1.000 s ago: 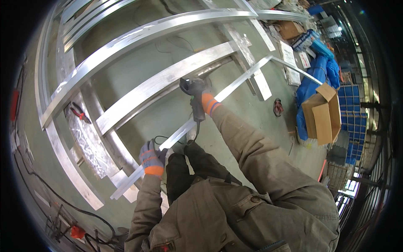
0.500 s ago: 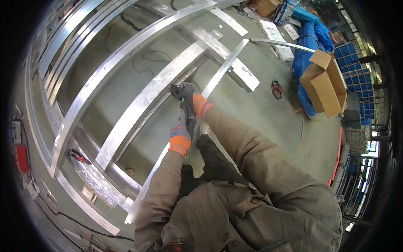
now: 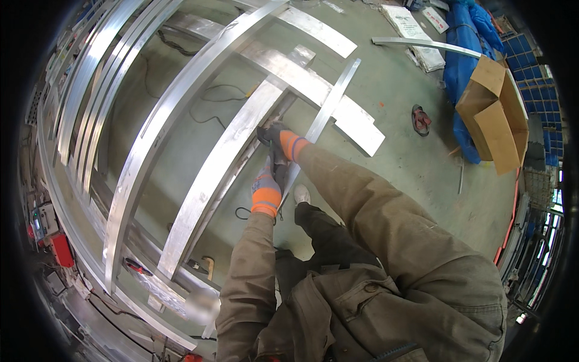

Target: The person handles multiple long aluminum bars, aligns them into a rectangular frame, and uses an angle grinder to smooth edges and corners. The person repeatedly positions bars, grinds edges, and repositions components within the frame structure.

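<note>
Both my hands wear grey and orange gloves and close around a dark, long-bodied hand tool point(image 3: 279, 168) that looks like an angle grinder. My right hand point(image 3: 277, 135) grips its front end, beside a wide aluminium beam point(image 3: 220, 154). Behind it, my left hand point(image 3: 266, 184) wraps the tool's body. The tool's head is mostly covered by my right glove, so I cannot tell if it touches the metal. Under my forearms passes a narrow aluminium bar point(image 3: 329, 108), resting across a cross beam point(image 3: 313, 84). A black cord point(image 3: 242, 213) loops beside my left wrist.
Long curved aluminium profiles point(image 3: 163, 120) form a frame on the left. Red-handled pliers point(image 3: 137, 266) lie on it. At right stand an open cardboard box point(image 3: 491, 114) and blue wrapped bundles point(image 3: 461, 78). A dark red object point(image 3: 421, 120) lies on the floor.
My view has shifted, so the frame and box sit differently in it. Both hands keep their hold on the tool beside the beam. More of the floor and a cord loop shows by my left wrist.
</note>
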`<control>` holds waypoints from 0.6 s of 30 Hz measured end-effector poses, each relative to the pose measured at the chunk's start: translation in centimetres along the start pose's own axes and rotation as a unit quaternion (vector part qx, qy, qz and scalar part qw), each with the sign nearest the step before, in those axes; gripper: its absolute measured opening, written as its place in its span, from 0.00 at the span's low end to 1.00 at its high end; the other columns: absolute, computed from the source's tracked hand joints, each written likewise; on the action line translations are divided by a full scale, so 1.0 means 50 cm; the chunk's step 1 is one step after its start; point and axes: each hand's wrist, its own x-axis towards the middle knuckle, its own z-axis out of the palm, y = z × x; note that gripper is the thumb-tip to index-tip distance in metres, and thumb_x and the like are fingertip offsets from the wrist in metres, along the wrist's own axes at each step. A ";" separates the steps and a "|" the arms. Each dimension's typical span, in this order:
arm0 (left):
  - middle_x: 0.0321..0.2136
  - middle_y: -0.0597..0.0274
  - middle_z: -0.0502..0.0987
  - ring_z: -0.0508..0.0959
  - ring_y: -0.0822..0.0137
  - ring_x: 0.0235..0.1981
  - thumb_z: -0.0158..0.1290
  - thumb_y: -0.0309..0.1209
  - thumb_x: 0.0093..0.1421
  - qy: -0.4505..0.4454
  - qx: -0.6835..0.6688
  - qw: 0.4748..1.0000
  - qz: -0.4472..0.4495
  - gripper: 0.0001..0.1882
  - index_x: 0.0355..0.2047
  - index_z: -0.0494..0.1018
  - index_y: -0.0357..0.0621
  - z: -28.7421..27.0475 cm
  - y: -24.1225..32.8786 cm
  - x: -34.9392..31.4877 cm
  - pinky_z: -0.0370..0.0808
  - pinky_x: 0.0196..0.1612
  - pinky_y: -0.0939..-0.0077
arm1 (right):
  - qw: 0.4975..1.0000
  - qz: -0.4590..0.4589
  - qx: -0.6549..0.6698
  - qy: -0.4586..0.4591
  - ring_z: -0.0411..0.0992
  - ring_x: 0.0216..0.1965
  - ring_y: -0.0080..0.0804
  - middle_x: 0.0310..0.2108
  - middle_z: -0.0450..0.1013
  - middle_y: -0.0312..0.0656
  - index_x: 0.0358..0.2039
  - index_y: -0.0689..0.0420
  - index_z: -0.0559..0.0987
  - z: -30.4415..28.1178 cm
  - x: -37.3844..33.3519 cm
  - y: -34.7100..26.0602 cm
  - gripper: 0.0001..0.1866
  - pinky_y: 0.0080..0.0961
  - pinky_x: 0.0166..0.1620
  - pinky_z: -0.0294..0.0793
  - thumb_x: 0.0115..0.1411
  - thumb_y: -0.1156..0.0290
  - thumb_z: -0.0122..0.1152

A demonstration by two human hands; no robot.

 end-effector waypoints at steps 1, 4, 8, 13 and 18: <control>0.53 0.37 0.83 0.82 0.36 0.54 0.54 0.43 0.73 0.008 0.017 1.000 0.008 0.31 0.73 0.70 0.47 0.006 0.010 0.014 0.79 0.58 0.47 | 1.000 -0.013 -0.012 -0.008 0.85 0.42 0.50 0.39 0.84 0.54 0.44 0.63 0.85 -0.012 0.025 0.000 0.31 0.52 0.47 0.84 0.65 0.43 0.64; 0.51 0.36 0.85 0.84 0.35 0.53 0.55 0.39 0.71 0.020 0.055 0.998 0.032 0.32 0.73 0.69 0.47 0.010 0.035 0.046 0.80 0.56 0.47 | 0.997 -0.028 -0.071 0.007 0.83 0.52 0.57 0.48 0.83 0.58 0.51 0.60 0.85 -0.015 0.112 0.017 0.28 0.52 0.54 0.83 0.62 0.49 0.66; 0.54 0.38 0.83 0.84 0.37 0.52 0.54 0.39 0.72 -0.028 0.061 0.998 0.013 0.32 0.74 0.67 0.44 0.005 0.055 0.074 0.81 0.54 0.48 | 0.987 -0.048 -0.125 0.088 0.81 0.57 0.61 0.58 0.80 0.62 0.55 0.61 0.85 0.009 0.202 0.062 0.39 0.50 0.60 0.80 0.67 0.35 0.57; 0.58 0.37 0.81 0.83 0.42 0.56 0.60 0.39 0.72 0.098 -0.095 0.991 0.016 0.38 0.76 0.62 0.35 0.045 0.035 0.018 0.80 0.57 0.55 | 0.993 0.021 -0.067 0.094 0.80 0.57 0.63 0.57 0.81 0.61 0.56 0.62 0.84 -0.055 0.160 0.042 0.37 0.52 0.60 0.78 0.69 0.37 0.56; 0.61 0.37 0.78 0.80 0.39 0.59 0.70 0.45 0.64 0.119 -0.087 0.989 -0.013 0.47 0.75 0.63 0.32 0.067 -0.068 -0.127 0.78 0.59 0.52 | 0.964 0.034 0.230 0.129 0.81 0.37 0.58 0.39 0.81 0.54 0.45 0.60 0.84 -0.119 0.074 0.004 0.26 0.58 0.41 0.79 0.68 0.46 0.66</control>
